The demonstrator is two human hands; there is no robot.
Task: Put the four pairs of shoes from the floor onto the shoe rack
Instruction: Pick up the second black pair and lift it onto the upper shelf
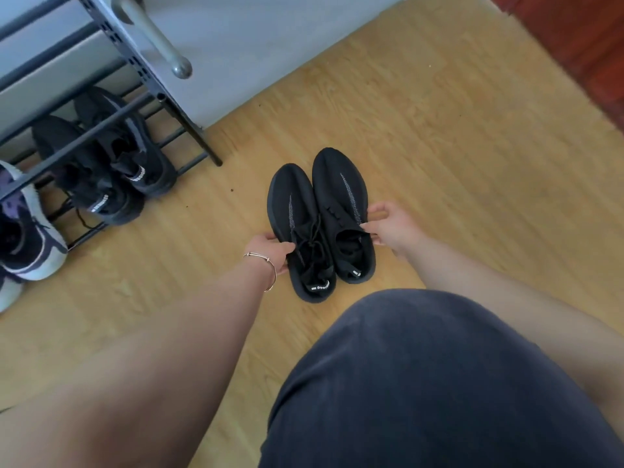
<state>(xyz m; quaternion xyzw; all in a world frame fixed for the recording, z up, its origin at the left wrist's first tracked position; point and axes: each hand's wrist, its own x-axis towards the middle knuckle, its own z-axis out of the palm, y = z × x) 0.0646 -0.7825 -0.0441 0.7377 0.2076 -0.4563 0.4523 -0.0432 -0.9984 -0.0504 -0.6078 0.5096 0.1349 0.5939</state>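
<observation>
While the black pair (320, 224) lay on the floor (439, 146), toes pointing away, left hand (270, 246) and right hand (388, 228) each pinched a shoe's outer collar, rack (141, 79) off left.

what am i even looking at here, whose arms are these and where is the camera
There is one picture, taken by a wide-angle camera worn on a person's head, looking down at their own arms; no robot is involved. On the wooden floor stands a pair of black sneakers, side by side. The left hand, with a thin bracelet at the wrist, grips the outer side of one shoe, and the right hand grips the outer side of the other. At upper left is a dark metal shoe rack. Its lowest level already holds another black pair and a white and purple shoe. The dark shape at the bottom is the person's clothing.
</observation>
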